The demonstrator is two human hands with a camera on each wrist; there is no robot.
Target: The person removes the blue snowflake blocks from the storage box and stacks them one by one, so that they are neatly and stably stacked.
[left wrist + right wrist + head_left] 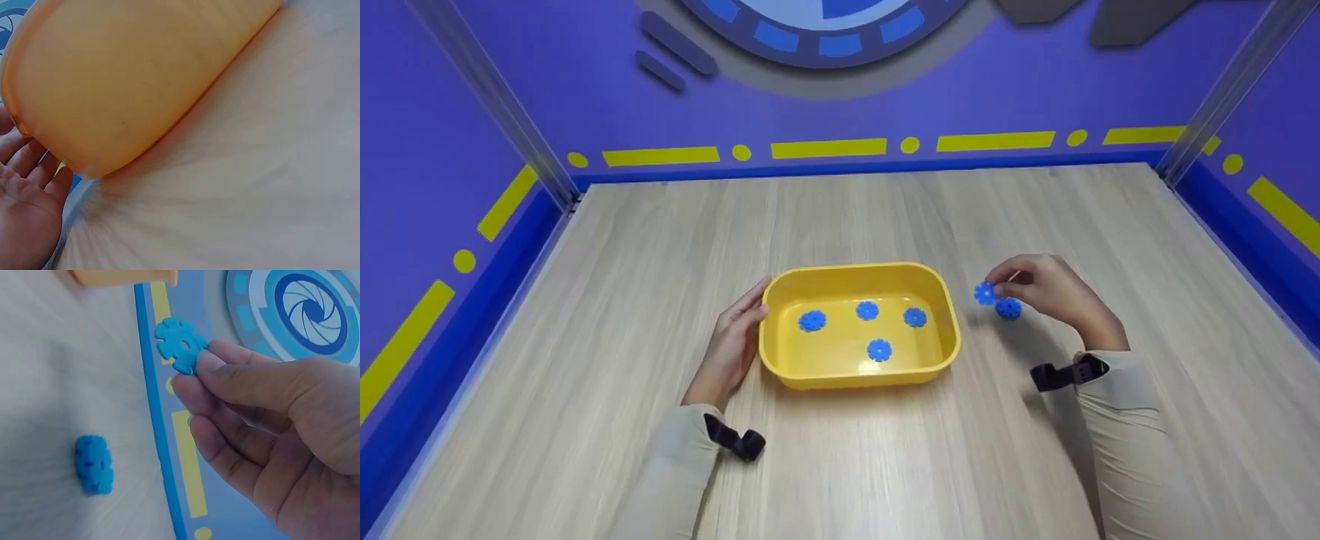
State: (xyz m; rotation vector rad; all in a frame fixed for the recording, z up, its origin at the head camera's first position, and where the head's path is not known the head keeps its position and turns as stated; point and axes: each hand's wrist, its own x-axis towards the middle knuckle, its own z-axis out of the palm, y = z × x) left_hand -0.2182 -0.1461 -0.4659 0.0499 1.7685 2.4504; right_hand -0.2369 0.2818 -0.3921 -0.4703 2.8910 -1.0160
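Between the thumb and fingers of my right hand (1042, 289), the edge of a blue notched interlocking disc (183, 343) is pinched, held up off the table just right of the yellow bin (859, 378). Under that hand, a small stack of the same blue discs (94, 464) lies on the table. My left hand (731, 341) holds the bin at its left end, thumb at the rim and fingers along the outer wall. Inside the bin, several blue discs (879, 349) lie spread over the floor; the one at left (812, 321) looks like overlapping discs.
The wood-grain table (675, 232) is bounded by a purple back wall (840, 112) with yellow markings and by side walls. Black wrist camera mounts (1069, 373) sit on both sleeves, low over the table.
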